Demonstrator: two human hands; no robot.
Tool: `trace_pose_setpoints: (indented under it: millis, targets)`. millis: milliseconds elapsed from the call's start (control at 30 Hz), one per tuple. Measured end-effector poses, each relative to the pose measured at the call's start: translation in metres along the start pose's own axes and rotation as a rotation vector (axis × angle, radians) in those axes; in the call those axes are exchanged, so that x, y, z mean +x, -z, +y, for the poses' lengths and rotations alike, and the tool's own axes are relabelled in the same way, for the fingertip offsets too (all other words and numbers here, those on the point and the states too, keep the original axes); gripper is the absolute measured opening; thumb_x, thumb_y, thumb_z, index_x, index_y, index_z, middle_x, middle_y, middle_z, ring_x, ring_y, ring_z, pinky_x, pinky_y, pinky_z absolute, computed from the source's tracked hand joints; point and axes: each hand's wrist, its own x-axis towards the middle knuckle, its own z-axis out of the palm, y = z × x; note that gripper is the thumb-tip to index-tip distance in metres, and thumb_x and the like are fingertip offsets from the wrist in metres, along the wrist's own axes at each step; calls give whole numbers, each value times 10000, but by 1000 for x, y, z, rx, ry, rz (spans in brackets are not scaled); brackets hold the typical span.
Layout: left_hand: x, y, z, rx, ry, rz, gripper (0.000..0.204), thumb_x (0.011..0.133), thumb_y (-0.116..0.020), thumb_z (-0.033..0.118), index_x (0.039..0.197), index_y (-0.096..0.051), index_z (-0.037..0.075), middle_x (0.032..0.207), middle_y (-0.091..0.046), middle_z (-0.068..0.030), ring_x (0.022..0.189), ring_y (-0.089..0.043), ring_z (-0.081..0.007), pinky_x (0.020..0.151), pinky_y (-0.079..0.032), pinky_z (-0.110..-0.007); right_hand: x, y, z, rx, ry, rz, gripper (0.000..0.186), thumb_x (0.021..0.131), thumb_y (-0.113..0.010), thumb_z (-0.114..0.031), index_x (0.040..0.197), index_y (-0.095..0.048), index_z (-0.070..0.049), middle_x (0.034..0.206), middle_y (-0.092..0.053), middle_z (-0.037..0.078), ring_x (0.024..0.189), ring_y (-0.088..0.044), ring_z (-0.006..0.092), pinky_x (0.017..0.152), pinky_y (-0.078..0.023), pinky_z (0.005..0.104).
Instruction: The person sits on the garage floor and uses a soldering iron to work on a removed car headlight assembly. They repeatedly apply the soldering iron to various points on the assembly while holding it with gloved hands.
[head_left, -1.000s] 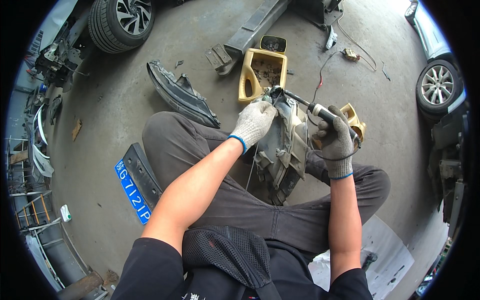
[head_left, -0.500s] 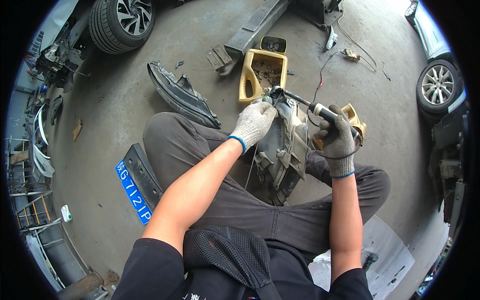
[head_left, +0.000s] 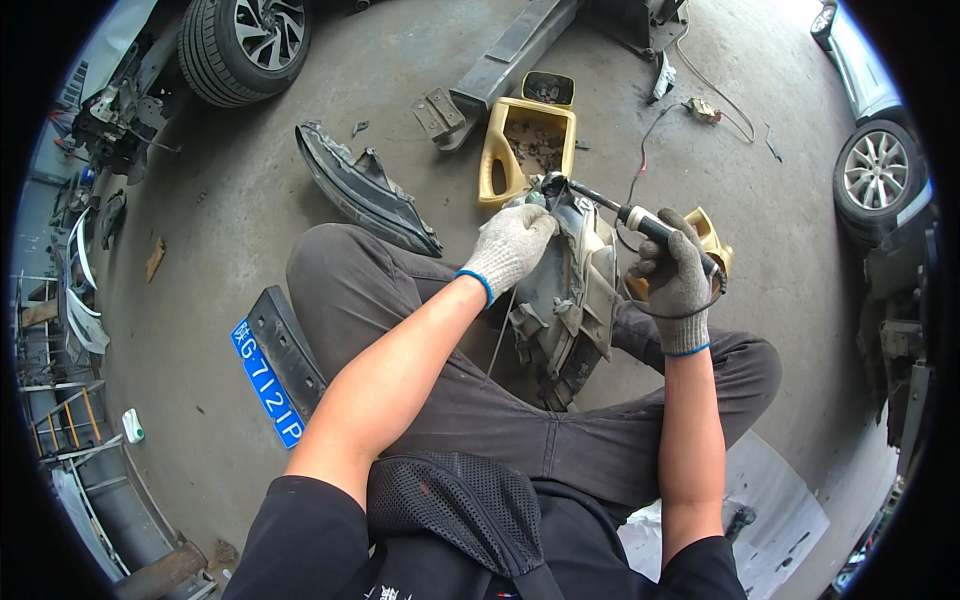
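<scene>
A grey car headlight housing with broken-looking brackets stands tilted between my legs. My left hand, in a white knit glove with a blue cuff, is closed on its upper left edge; the fingertips are partly hidden. Gloved as well, my right hand wraps round the black and white handle of a corded soldering iron. The iron's long metal shaft slants up and left, its end at the top of the housing beside a dark round part. Whether the tip touches cannot be made out.
Just beyond the housing stands a cut-open yellow jug holding small scraps, with a smaller yellow tub behind. A long dark lamp part lies left. A blue licence plate rests by my left leg. A cable crosses the floor.
</scene>
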Motion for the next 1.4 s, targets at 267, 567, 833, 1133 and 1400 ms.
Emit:
trace_pose_setpoints:
  millis: [267, 567, 833, 1133, 1400]
  targets:
    - [1, 0, -1, 13, -14, -3, 291, 963, -617, 277, 998, -713, 5, 694, -617, -43, 624, -564, -120, 612, -461, -304, 0, -2, 1, 9, 14, 33, 468, 983, -601, -185, 1386, -501, 32, 921, -660, 152, 690, -628, 176, 628, -561, 316]
    - [-2, 3, 2, 98, -34, 11, 328, 963, -612, 306, 1035, -702, -1, 750, -648, -118, 697, -618, -189, 695, -497, -345, 0, 0, 0, 14, -17, 14, 467, 981, -605, -194, 1389, -504, 11, 911, -664, 154, 667, -621, 172, 620, -555, 307]
    - [-5, 6, 8, 194, -120, 50, 381, 959, -607, 328, 1116, -692, -9, 1034, -705, -243, 1001, -677, -383, 886, -514, -418, 0, -2, 0, 12, -10, 22, 468, 981, -604, -200, 1386, -504, 12, 895, -667, 153, 657, -623, 173, 615, -553, 309]
    - [-7, 9, 16, 248, -75, 51, 414, 974, -589, 336, 1198, -686, 2, 1102, -703, -249, 1057, -675, -383, 920, -514, -419, 0, -2, -1, 2, -5, 17, 471, 983, -606, -209, 1383, -507, 17, 887, -673, 148, 651, -629, 174, 619, -558, 311]
    - [-6, 7, 11, 268, -88, 76, 398, 984, -560, 307, 1226, -681, 15, 1134, -699, -244, 1089, -665, -382, 948, -506, -418, 0, -1, 0, 1, 1, 9, 471, 984, -607, -207, 1384, -506, 20, 895, -671, 150, 665, -630, 174, 622, -560, 310]
